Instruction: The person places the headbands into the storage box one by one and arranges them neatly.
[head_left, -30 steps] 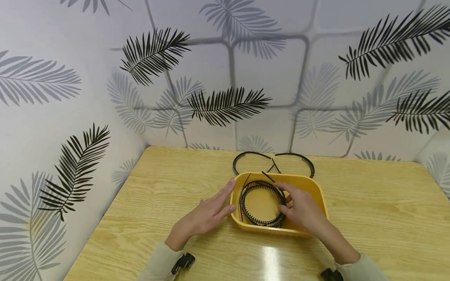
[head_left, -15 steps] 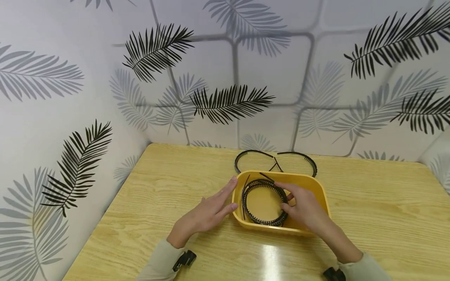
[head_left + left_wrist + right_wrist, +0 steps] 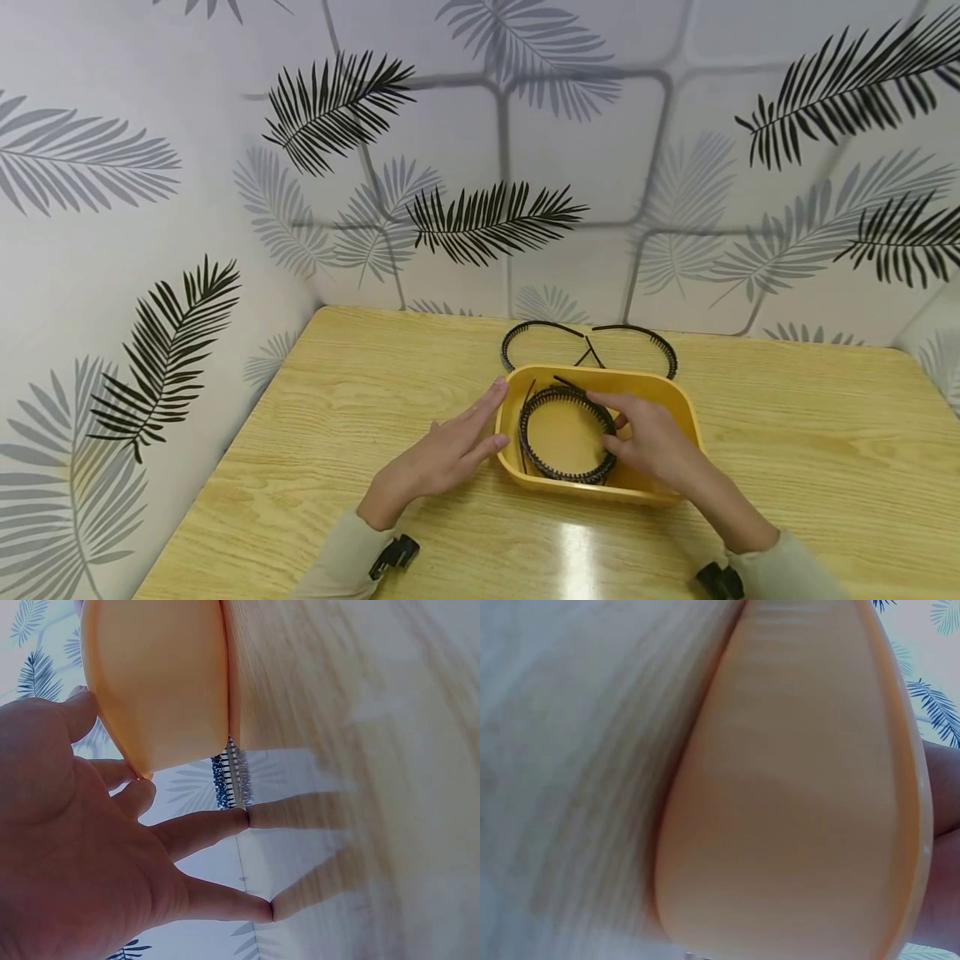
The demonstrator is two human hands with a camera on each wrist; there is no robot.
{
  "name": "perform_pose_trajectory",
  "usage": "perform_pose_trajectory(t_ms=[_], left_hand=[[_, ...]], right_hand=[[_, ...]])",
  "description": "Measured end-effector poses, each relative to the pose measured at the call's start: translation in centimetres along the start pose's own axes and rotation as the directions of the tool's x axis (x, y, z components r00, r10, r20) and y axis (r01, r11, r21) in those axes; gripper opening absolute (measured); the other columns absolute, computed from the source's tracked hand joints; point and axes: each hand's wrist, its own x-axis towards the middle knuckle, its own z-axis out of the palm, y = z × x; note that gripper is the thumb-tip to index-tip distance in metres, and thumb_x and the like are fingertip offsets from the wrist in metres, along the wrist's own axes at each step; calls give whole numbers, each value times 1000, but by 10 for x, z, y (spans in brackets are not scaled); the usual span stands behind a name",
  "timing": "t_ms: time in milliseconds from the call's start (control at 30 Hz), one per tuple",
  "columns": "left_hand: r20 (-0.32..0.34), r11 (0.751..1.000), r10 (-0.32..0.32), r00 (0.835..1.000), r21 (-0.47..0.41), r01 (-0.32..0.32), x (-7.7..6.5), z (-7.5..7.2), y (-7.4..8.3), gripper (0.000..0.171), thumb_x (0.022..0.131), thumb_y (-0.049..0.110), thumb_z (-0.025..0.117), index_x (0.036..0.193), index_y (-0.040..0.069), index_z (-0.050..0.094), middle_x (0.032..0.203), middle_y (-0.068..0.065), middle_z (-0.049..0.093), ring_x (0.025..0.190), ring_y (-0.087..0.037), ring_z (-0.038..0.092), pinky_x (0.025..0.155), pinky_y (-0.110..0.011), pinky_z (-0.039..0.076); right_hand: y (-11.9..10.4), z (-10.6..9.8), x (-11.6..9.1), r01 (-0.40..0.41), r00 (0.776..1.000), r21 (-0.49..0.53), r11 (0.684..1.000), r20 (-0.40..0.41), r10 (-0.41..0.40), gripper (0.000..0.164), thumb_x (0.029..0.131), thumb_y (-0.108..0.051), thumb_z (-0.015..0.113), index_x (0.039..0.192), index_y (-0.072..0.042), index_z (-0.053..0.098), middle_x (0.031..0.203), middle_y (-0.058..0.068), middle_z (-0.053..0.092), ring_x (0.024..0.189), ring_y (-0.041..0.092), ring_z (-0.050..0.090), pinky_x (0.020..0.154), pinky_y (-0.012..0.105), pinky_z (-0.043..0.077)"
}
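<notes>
Inside a yellow plastic bin point(image 3: 678, 417), several black toothed headbands point(image 3: 564, 477) lie bunched into a ring. My right hand point(image 3: 656, 437) reaches over the near right side and pinches the ring's right edge between thumb and fingers. My left hand point(image 3: 442, 454) is at the bin's left end with its fingers spread. The left wrist view shows its thumb at the bin's rim point(image 3: 112, 735) and two straight fingers reaching down to the table. In the right wrist view the bin's outer wall point(image 3: 787, 787) hides most of the right hand point(image 3: 943, 847).
Two more black headbands, a left one point(image 3: 510, 340) and a right one point(image 3: 663, 346), lie on the wooden table point(image 3: 337, 392) behind the bin, near the back edge. A leaf-patterned wall point(image 3: 570, 275) rises right behind the table.
The headband end that stuck up over the bin's back rim has come down inside, and the ring has drawn together slightly to the right under my right hand. My left hand stays at the bin.
</notes>
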Motion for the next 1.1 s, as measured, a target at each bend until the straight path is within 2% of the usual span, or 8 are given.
perform_pose_trajectory(t_ms=[233, 467, 633, 833, 867, 933, 1033, 1100], left_hand=[[1, 1000, 4, 1000, -3, -4, 1, 0, -1, 70, 111, 50, 35, 167, 28, -2, 171, 10, -1, 153, -30, 21, 102, -86, 16], [0, 1000, 8, 1000, -2, -8, 2, -1, 0, 70, 111, 49, 35, 167, 27, -2, 171, 8, -1, 152, -32, 22, 101, -87, 17], [2, 1000, -1, 1000, 5, 1, 1, -1, 0, 70, 111, 48, 36, 167, 28, -2, 171, 9, -1, 153, -29, 21, 101, -86, 17], [-4, 1000, 2, 1000, 8, -2, 0, 1, -1, 69, 112, 44, 37, 167, 26, -1, 171, 8, 0, 153, -28, 19, 101, -87, 16], [-5, 1000, 6, 1000, 9, -6, 0, 1, -1, 69, 112, 45, 37, 167, 25, 0, 171, 8, 0, 154, -28, 18, 101, -87, 16], [-9, 1000, 11, 1000, 11, -11, 0, 1, -1, 69, 112, 47, 35, 167, 24, 0, 171, 6, 1, 154, -29, 19, 101, -87, 16], [-13, 1000, 16, 1000, 14, -16, 0, 1, -1, 69, 112, 46, 36, 167, 23, 1, 171, 4, 1, 153, -31, 20, 100, -87, 17], [-17, 1000, 16, 1000, 14, -16, 1, 1, -1, 69, 112, 45, 36, 167, 22, 2, 171, 4, 2, 153, -31, 20, 100, -87, 17]], right_hand=[[1, -6, 2, -2, 999, -35, 999, 42, 3, 58, 83, 5, 79, 138, 2, 62, 104, 16, 70, 77, 18, 58, 53, 26, 42], [0, -7, 0, -4, 999, -46, 999, 31, 5, 56, 83, 5, 78, 137, 2, 63, 116, 21, 70, 83, 20, 63, 57, 28, 46], [0, -7, -2, -20, 1000, -31, 999, 23, 21, 54, 84, 3, 78, 136, 1, 64, 123, 24, 67, 90, 26, 66, 59, 29, 47], [3, -13, -5, -20, 1000, 45, 999, -4, 21, 48, 90, -1, 74, 137, -2, 65, 130, 25, 65, 101, 35, 66, 51, 27, 43], [4, -15, -6, -10, 1000, 54, 998, -20, 11, 46, 91, -1, 73, 136, -2, 65, 129, 25, 65, 100, 34, 67, 48, 26, 42], [7, -19, -7, 13, 998, 61, 998, -57, -9, 42, 92, -1, 72, 133, -2, 67, 123, 25, 67, 87, 28, 69, 45, 26, 39], [14, -27, -7, 51, 991, 60, 997, -123, -43, 38, 92, 1, 72, 130, 0, 69, 113, 23, 70, 79, 25, 70, 47, 25, 45], [18, -33, -7, 45, 989, 91, 995, -142, -32, 37, 93, 1, 72, 130, 1, 68, 108, 21, 70, 75, 23, 71, 52, 24, 51]])
